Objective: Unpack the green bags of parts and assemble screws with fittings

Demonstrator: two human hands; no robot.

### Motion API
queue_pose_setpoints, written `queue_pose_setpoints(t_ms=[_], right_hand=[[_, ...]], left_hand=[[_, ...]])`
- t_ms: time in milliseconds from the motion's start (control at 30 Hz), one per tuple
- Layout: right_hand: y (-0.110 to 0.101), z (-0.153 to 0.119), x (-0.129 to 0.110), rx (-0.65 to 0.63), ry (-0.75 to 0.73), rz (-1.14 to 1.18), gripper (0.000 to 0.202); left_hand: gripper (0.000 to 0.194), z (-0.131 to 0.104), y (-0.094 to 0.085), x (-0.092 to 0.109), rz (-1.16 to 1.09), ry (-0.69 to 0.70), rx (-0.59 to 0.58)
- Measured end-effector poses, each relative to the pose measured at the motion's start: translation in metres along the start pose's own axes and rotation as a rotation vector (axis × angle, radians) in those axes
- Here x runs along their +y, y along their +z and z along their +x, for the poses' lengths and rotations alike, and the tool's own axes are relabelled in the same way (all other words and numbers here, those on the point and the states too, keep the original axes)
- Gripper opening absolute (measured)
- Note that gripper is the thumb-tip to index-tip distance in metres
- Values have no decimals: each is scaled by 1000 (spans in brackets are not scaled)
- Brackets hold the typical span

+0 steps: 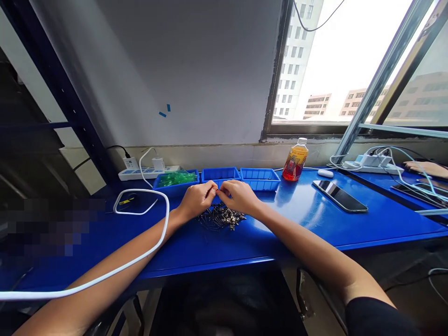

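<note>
My left hand (pixel 198 199) and my right hand (pixel 238 196) meet at the fingertips just above a pile of small metal parts (pixel 224 217) on the blue table. Both are closed in a pinch, and whatever lies between the fingers is too small or hidden to name. The pile mixes dark, thin pin-like pieces on its left with shinier silvery ones on its right. Right behind my hands stand a blue bin (pixel 220 174) in the middle and another blue bin (pixel 259 180) to its right. A third blue bin (pixel 177 188), at the left, holds green plastic material (pixel 179 178).
A drink bottle (pixel 296 159) stands right of the bins, with a phone (pixel 339 196) and a white case (pixel 325 173) beyond. White cable (pixel 167 219) loops across my left forearm. Power strips (pixel 149 172) line the wall. Another person's hand (pixel 429 169) rests at far right.
</note>
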State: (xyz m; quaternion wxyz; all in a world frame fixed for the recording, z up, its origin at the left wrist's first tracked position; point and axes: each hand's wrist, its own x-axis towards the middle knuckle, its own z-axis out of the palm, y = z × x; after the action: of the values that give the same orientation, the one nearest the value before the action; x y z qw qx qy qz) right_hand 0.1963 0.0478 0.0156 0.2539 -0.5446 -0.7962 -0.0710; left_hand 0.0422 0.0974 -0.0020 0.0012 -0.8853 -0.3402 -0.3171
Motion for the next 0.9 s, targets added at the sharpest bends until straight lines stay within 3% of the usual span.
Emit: queue_pose_setpoints(t_ms=[367, 900], right_hand=[[1, 0, -1, -58, 35, -29, 20], [14, 3, 5, -182, 123, -95, 36]], left_hand=[[29, 0, 1, -1, 17, -41, -53], [28, -1, 8, 5, 56, -117, -164]])
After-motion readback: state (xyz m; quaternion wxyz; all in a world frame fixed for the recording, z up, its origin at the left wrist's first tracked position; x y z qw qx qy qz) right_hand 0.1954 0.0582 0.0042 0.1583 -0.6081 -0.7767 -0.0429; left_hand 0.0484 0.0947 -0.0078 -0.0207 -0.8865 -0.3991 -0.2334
